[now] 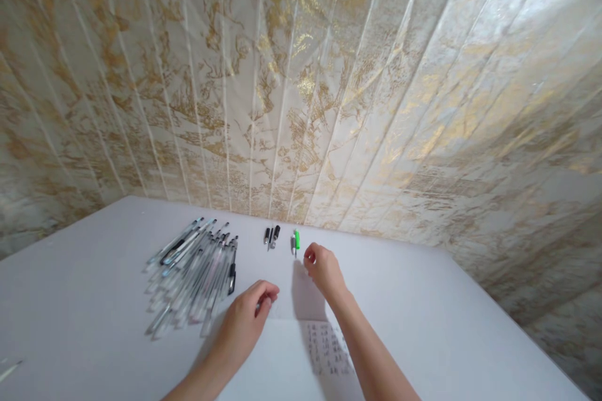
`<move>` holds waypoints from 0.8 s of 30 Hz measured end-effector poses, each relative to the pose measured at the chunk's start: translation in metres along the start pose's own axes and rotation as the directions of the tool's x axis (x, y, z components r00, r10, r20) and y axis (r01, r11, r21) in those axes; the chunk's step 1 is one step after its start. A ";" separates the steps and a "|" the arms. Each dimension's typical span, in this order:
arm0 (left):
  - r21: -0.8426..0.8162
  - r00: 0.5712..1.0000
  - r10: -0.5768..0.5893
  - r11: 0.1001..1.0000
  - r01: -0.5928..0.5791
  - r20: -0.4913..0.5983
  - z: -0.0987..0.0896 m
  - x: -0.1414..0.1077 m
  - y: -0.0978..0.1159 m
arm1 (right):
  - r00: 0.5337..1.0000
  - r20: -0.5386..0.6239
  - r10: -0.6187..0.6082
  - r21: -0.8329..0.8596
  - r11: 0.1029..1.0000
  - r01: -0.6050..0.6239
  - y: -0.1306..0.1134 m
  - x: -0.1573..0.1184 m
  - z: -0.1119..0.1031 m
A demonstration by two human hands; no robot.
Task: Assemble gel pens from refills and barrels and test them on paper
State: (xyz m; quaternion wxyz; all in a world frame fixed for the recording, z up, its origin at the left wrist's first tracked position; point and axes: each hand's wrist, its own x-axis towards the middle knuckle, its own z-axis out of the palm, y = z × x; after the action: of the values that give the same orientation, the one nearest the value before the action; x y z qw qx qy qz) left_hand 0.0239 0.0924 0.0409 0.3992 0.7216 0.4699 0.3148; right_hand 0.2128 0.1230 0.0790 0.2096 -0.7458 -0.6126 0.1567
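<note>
My left hand [251, 311] hovers over the white table, right of a spread pile of pens [195, 276], its fingers curled with thumb near fingertips; whether anything is between them is too small to tell. My right hand [323, 268] is raised beside a green pen cap [297, 239], fingers bent in a pinch, and what they hold, if anything, cannot be made out. Left of the green cap lie small black pen parts [276, 232]. Below the hands is a sheet of paper with handwriting [327, 348], partly covered by my right forearm's shadow.
The white table [423, 307] reaches a wall covering with gold patterns [301, 88] along its back edge. A thin pale pen-like object [10, 371] lies at the lower left.
</note>
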 end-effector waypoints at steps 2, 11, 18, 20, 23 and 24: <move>0.011 1.000 0.004 1.000 -0.003 -0.004 0.000 -0.001 0.001 | 0.998 -0.004 0.055 0.047 0.997 -0.054 0.006 0.025 0.004; 0.057 1.000 0.031 0.998 -0.031 0.002 -0.001 -0.001 0.004 | 0.984 0.134 0.118 0.173 0.975 -0.141 0.025 0.051 0.018; 0.058 0.999 0.047 0.997 -0.046 -0.007 -0.001 -0.003 0.006 | 0.992 0.068 0.106 0.140 0.983 -0.115 0.029 0.060 0.016; 0.058 0.998 0.056 0.997 -0.055 -0.014 -0.001 -0.003 0.007 | 0.994 0.014 0.107 0.123 0.987 -0.108 0.031 0.064 0.016; 0.070 0.998 0.063 0.996 -0.061 -0.021 0.000 -0.004 0.008 | 0.997 -0.016 0.082 0.110 0.991 -0.079 0.032 0.067 0.018; 0.077 0.998 0.065 0.995 -0.063 -0.023 0.000 -0.004 0.008 | 0.998 -0.011 0.068 0.110 0.992 -0.066 0.031 0.068 0.020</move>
State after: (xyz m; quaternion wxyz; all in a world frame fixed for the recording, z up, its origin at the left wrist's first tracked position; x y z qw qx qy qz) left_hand 0.0253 0.0870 0.0473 0.3553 0.7468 0.4632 0.3186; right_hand 0.2432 0.1868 0.0479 0.2495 -0.7545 -0.5760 0.1915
